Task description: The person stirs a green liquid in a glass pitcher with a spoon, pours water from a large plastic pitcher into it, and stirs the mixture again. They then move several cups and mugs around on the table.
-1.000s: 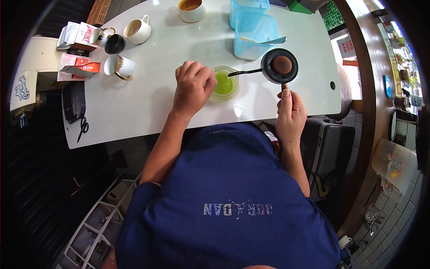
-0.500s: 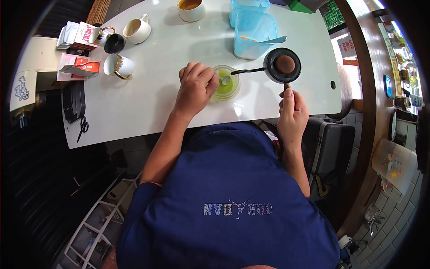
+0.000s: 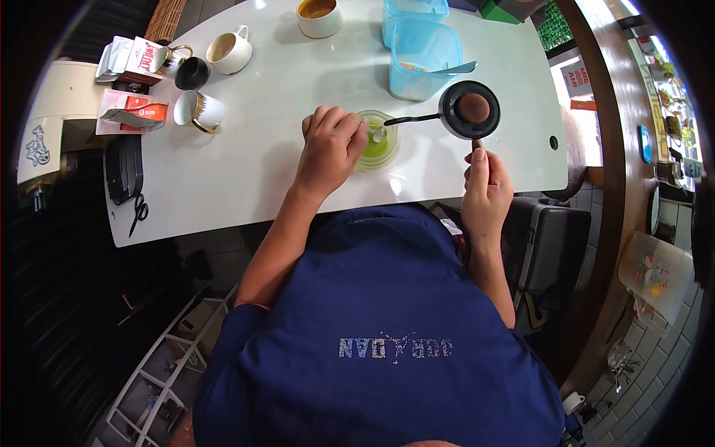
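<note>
1. Left hand (image 3: 328,149) is closed on a spoon (image 3: 377,134). Its bowl now shows above the green drink, where a second ago we saw none.
2. Glass (image 3: 386,153) of green drink sits on the worktop (image 3: 246,171) at 3 o'clock of that hand, touching the fingers; it has not moved.
3. Right hand (image 3: 485,190) is curled, thumb up. We cannot tell whether it grips anything. Black pan (image 3: 471,109) lies at its 12 o'clock, nudged slightly toward 3 o'clock.
4. Judgement: stirring is underway, with the spoon lifted mid-stroke.
</note>
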### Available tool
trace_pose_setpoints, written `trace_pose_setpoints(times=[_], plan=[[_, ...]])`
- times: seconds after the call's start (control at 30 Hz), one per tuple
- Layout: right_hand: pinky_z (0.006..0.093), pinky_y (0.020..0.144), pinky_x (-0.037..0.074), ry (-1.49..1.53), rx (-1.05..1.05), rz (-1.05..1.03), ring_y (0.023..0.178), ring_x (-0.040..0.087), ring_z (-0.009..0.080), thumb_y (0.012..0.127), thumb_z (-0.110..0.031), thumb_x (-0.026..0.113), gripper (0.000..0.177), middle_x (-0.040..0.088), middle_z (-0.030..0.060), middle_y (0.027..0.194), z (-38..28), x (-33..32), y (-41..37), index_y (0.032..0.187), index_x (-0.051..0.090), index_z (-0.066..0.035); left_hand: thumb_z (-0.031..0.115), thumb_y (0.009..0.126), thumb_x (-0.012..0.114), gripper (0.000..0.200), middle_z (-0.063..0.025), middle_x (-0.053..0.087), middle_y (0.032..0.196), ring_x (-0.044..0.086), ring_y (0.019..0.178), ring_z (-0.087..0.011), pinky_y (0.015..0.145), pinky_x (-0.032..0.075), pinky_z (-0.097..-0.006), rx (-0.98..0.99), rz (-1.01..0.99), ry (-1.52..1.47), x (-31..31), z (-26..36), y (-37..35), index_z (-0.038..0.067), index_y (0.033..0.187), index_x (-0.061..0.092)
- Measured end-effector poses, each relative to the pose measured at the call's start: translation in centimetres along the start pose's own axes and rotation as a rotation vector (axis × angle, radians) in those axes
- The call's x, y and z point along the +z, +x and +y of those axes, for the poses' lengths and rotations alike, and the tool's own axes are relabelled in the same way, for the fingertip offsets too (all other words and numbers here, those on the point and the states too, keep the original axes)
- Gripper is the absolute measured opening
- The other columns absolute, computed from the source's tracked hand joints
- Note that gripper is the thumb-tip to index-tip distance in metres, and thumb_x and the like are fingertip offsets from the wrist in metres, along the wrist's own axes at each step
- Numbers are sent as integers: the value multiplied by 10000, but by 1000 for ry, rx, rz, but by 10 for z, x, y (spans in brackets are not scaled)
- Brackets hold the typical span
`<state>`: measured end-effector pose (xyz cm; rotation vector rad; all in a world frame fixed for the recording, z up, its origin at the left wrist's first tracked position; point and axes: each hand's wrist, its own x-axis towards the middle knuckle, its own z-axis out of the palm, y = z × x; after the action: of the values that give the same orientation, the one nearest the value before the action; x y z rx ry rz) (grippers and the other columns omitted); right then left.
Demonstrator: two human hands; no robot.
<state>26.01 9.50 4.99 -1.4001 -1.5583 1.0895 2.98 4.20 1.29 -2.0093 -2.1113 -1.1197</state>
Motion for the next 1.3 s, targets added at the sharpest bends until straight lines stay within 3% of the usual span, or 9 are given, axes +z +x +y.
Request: trace_pose_setpoints(times=[0.17,0.23,0.57,0.73,0.83,1.03,1.3], plan=[[234,515,355,-24,-38,14,564,447,58,969,-220,512,293,526,9,631,0,0,0,925,621,49,153,841,609,129,-22,490,756,484,817,-219,757,346,-360,0,-19,22,-10,0,-1,85,751,544],[212,496,305,-30,-65,21,548,383,35,985,-236,489,300,451,-30,615,-4,1,0,873,583,26,143,827,616,115,-21,489,753,486,821,-217,759,345,-360,25,-14,58,-14,-1,1,87,752,549],[212,486,294,-36,-87,44,536,374,32,987,-233,484,300,435,-36,602,-4,-4,3,862,577,24,159,868,592,153,-50,509,753,508,838,-246,773,353,-371,-8,14,-3,-2,3,2,69,753,547],[211,474,274,-23,-87,46,522,356,26,989,-229,481,296,419,-42,590,-4,-7,4,862,571,24,153,822,616,117,-25,505,739,498,817,-222,761,347,-360,7,-10,6,-5,3,-3,81,747,562],[229,531,367,-9,-38,41,581,462,62,970,-222,510,300,529,13,642,-5,-11,3,924,618,54,147,813,618,114,-26,503,734,500,818,-224,765,348,-358,25,3,41,-13,1,-2,83,739,560],[231,537,372,-20,-15,40,581,464,69,970,-223,509,303,529,18,643,-3,-16,2,913,617,54,157,862,589,160,-51,508,739,513,840,-250,780,353,-369,-17,54,36,-7,1,2,66,737,548],[234,537,370,-27,-7,56,578,459,70,974,-233,503,312,524,15,639,-7,-18,1,892,615,47,151,832,605,138,-28,508,738,504,818,-227,764,347,-358,-13,17,12,-5,3,-4,88,721,550]])
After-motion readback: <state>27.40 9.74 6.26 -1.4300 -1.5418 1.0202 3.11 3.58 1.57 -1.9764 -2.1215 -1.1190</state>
